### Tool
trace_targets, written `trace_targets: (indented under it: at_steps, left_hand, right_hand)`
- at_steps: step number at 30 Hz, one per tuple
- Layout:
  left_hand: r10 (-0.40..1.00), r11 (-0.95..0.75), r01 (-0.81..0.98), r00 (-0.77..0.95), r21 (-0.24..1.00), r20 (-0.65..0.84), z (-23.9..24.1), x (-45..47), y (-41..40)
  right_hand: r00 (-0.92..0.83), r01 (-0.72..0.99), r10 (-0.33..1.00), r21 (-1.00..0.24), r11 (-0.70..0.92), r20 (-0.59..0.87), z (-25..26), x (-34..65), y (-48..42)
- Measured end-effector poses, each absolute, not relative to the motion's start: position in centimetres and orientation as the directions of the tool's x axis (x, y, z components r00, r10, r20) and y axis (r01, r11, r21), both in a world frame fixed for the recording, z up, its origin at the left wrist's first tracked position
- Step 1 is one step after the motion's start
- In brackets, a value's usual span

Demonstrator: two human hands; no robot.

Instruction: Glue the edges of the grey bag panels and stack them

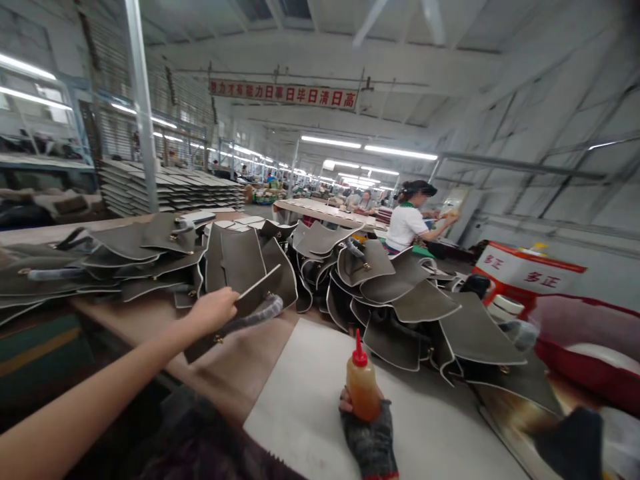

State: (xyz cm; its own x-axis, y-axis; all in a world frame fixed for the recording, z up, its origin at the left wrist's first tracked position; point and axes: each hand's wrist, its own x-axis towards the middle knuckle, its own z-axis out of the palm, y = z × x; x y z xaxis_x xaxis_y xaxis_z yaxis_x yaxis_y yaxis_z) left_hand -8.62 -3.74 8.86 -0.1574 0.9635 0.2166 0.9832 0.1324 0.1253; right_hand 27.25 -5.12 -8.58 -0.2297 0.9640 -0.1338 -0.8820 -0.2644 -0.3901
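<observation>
My left hand [216, 312] is closed on a grey leather bag panel [203, 347] at the near side of the pile. A pale narrow edge juts from its fingers to the right. Just below hangs a plastic-wrapped handle [257, 315] with brass-coloured fittings. In my right hand [367, 430], which wears a dark fingerless glove, a squeeze bottle [363, 387] stands upright. Amber liquid fills its lower part, and its red nozzle points up. Beneath this hand lies a white board [295, 387] on the table.
Stacked grey bag panels [405, 287] with white edges span the table [255, 363]. At right are a dark red basket [585, 333] and an orange-and-white box [530, 273]. A co-worker in a white top [407, 223] stands beyond the pile. A metal post [143, 100] rises at left.
</observation>
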Motion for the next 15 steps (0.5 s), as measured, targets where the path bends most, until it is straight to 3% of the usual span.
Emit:
trace_targets:
  at_steps: [3, 6, 8, 11, 15]
  left_hand:
    - [0.941, 0.189, 0.959, -0.116, -0.210, 0.317, 12.5, -10.9, -4.7]
    - [0.927, 0.264, 0.917, -0.154, -0.300, 0.343, 12.5, -8.8, -5.0]
    - [0.960, 0.205, 0.947, -0.146, -0.246, 0.238, 10.0, -5.3, -4.8]
    - [1.000, 0.020, 0.997, -0.020, -0.073, 0.007, 4.6, 0.7, -4.6]
    - [0.971, -0.099, 0.991, 0.117, 0.093, -0.210, 0.1, 5.6, -4.4]
  right_hand:
    - [-0.301, -0.841, 0.940, -0.420, -0.340, -0.159, -9.1, 27.5, -4.3]
    - [-0.271, -0.860, 0.949, -0.403, -0.313, -0.160, -9.2, 27.6, -4.2]
    - [-0.253, -0.876, 0.951, -0.375, -0.302, -0.176, -8.8, 27.6, -4.7]
    - [-0.234, -0.898, 0.948, -0.327, -0.296, -0.217, -7.8, 27.4, -5.6]
    - [-0.190, -0.914, 0.953, -0.313, -0.260, -0.235, -6.5, 27.1, -6.4]
